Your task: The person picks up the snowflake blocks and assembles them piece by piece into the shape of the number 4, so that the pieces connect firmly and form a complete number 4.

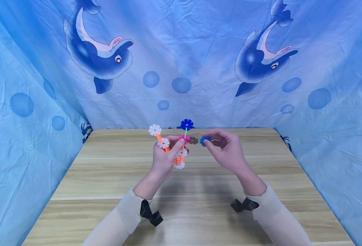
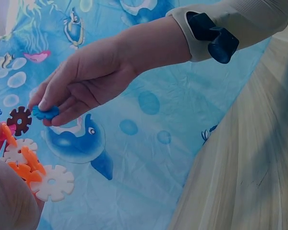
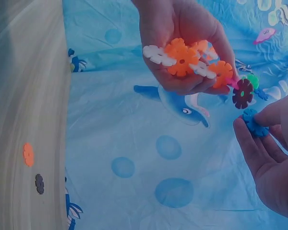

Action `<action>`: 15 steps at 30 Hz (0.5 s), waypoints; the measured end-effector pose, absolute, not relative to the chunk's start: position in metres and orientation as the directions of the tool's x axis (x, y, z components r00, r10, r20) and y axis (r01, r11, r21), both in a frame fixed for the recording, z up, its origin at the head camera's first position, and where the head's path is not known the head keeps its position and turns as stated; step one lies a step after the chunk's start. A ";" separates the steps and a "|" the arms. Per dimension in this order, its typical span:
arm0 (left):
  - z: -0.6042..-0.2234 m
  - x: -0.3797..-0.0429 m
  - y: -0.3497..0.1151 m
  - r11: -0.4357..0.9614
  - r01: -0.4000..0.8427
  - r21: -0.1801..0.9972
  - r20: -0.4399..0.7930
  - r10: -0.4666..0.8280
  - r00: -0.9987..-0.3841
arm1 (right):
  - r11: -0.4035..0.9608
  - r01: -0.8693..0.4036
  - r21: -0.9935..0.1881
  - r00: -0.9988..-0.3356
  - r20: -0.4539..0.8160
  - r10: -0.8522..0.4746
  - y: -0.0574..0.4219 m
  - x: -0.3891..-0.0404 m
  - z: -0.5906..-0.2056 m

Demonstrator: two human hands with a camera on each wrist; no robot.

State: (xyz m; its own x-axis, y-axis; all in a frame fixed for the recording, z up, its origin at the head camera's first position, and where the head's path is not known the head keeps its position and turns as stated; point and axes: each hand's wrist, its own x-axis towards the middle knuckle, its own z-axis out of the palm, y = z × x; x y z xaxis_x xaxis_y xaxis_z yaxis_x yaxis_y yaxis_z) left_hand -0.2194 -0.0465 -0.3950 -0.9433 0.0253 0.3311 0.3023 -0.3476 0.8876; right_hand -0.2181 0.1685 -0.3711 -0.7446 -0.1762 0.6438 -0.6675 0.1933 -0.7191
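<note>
My left hand [image 1: 162,160] grips a built chain of notched plastic discs in white, orange, pink and green. A white disc [image 1: 154,130] sticks out at the chain's far left end, and a dark blue disc [image 1: 186,123] tops the green one. On the right side of the pink disc [image 1: 183,138] stands a brown disc [image 3: 243,94]. My right hand [image 1: 230,152] pinches a lighter blue disc [image 3: 255,123] between thumb and fingers. A small gap separates this blue disc from the brown one in the head view. Parts of the chain are hidden behind the left fingers.
A loose orange disc [image 3: 28,155] and a dark disc [image 3: 40,184] lie on the wooden table [image 1: 113,191], seen in the right wrist view. Blue cloth [image 1: 211,102] printed with dolphins hangs behind the table and on both sides.
</note>
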 end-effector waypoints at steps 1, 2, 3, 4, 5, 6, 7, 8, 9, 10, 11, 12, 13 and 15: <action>-0.395 -0.219 -0.046 -0.347 0.303 0.888 0.332 0.026 -0.943 | 0.188 -0.670 -0.718 -0.742 0.647 -0.176 0.168 -0.217 -0.371; -0.395 -0.219 -0.046 -0.345 0.303 0.888 0.333 0.028 -0.943 | 0.182 -0.673 -0.717 -0.740 0.650 -0.175 0.168 -0.217 -0.371; -0.395 -0.219 -0.046 -0.341 0.303 0.890 0.333 0.031 -0.942 | 0.176 -0.674 -0.718 -0.739 0.651 -0.173 0.167 -0.217 -0.370; -0.395 -0.219 -0.046 -0.338 0.302 0.891 0.332 0.034 -0.943 | 0.165 -0.674 -0.720 -0.739 0.652 -0.172 0.167 -0.216 -0.370; -0.395 -0.218 -0.046 -0.335 0.300 0.893 0.331 0.037 -0.943 | 0.153 -0.673 -0.724 -0.739 0.651 -0.171 0.166 -0.216 -0.370; -0.395 -0.218 -0.045 -0.334 0.298 0.894 0.329 0.040 -0.943 | 0.145 -0.672 -0.726 -0.740 0.651 -0.170 0.166 -0.216 -0.371; -0.395 -0.218 -0.045 -0.334 0.295 0.895 0.328 0.044 -0.944 | 0.132 -0.670 -0.731 -0.742 0.649 -0.171 0.165 -0.216 -0.371; -0.395 -0.218 -0.045 -0.330 0.293 0.897 0.326 0.047 -0.944 | 0.119 -0.666 -0.736 -0.744 0.646 -0.172 0.164 -0.215 -0.371; -0.395 -0.218 -0.045 -0.329 0.291 0.898 0.324 0.048 -0.945 | 0.106 -0.663 -0.741 -0.746 0.643 -0.173 0.163 -0.215 -0.371; -0.396 -0.218 -0.045 -0.330 0.290 0.899 0.323 0.050 -0.945 | 0.095 -0.662 -0.743 -0.746 0.643 -0.174 0.163 -0.214 -0.372; -0.396 -0.218 -0.044 -0.329 0.288 0.899 0.321 0.050 -0.946 | 0.089 -0.663 -0.743 -0.745 0.644 -0.173 0.162 -0.214 -0.372; -0.396 -0.218 -0.044 -0.329 0.287 0.900 0.321 0.052 -0.946 | 0.086 -0.666 -0.741 -0.743 0.647 -0.174 0.162 -0.214 -0.373; -0.396 -0.218 -0.045 -0.327 0.287 0.900 0.321 0.053 -0.946 | 0.081 -0.668 -0.740 -0.740 0.650 -0.172 0.162 -0.214 -0.373; -0.396 -0.217 -0.045 -0.322 0.289 0.901 0.323 0.056 -0.945 | 0.084 -0.674 -0.734 -0.736 0.656 -0.168 0.162 -0.213 -0.374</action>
